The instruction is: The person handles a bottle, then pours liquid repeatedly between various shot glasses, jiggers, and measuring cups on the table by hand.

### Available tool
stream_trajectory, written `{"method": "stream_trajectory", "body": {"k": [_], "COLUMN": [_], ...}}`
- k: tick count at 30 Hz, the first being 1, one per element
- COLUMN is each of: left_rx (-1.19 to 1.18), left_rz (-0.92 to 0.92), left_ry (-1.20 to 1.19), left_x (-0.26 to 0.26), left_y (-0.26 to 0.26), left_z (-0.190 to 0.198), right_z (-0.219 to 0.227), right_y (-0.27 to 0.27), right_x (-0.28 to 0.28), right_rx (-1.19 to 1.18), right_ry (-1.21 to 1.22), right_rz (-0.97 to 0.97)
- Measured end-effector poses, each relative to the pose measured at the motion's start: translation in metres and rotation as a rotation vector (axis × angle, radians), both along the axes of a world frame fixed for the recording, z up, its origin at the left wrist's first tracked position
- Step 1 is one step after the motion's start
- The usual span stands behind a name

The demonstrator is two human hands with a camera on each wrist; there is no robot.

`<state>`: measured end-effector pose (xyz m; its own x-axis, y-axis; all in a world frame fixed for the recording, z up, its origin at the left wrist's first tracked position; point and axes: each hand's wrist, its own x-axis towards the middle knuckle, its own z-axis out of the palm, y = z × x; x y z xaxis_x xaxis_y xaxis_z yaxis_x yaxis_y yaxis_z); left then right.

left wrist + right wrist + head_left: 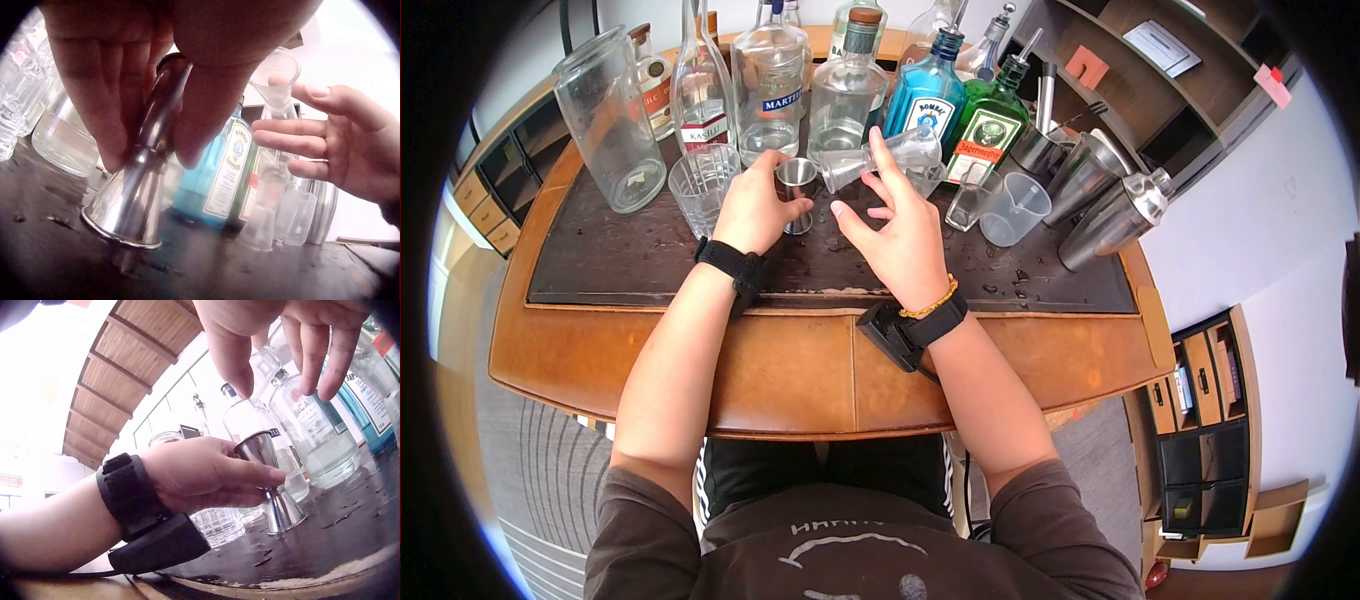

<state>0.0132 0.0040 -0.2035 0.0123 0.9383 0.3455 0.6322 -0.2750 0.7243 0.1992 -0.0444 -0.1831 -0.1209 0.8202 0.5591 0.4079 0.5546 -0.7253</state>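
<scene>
My left hand [758,205] grips a steel double-ended jigger [798,180] near its waist, thumb on one side and fingers on the other. In the right wrist view the flared base of that jigger is right at the dark tabletop. My right hand [905,235] holds a clear, hourglass-shaped measure [850,165] tipped almost level, its mouth toward the steel jigger. The right index finger crosses over the clear measure, while the thumb stands apart from it. A cut-glass tumbler [700,190] is just left of my left hand.
Bottles crowd the back, including a blue one [927,85] and a green one [990,115]. On the left stands a tall glass jar [612,130]. To the right are a plastic beaker [1013,210] and a steel shaker [1112,222]. Water drops dot the dark tabletop [820,275].
</scene>
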Motion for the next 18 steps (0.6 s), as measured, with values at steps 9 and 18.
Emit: {"method": "stream_trajectory", "body": {"k": [9, 18], "left_rx": [-0.019, -0.043], "left_rz": [-0.006, 0.049], "left_ry": [-0.008, 0.027], "left_x": [-0.005, -0.012], "left_y": [-0.005, -0.003], "left_z": [0.007, 0.007], "right_z": [-0.007, -0.007], "right_y": [0.006, 0.005], "right_x": [0.001, 0.0], "right_rx": [0.08, 0.064], "right_ry": [0.035, 0.051], "right_rz": [-0.023, -0.022]}}
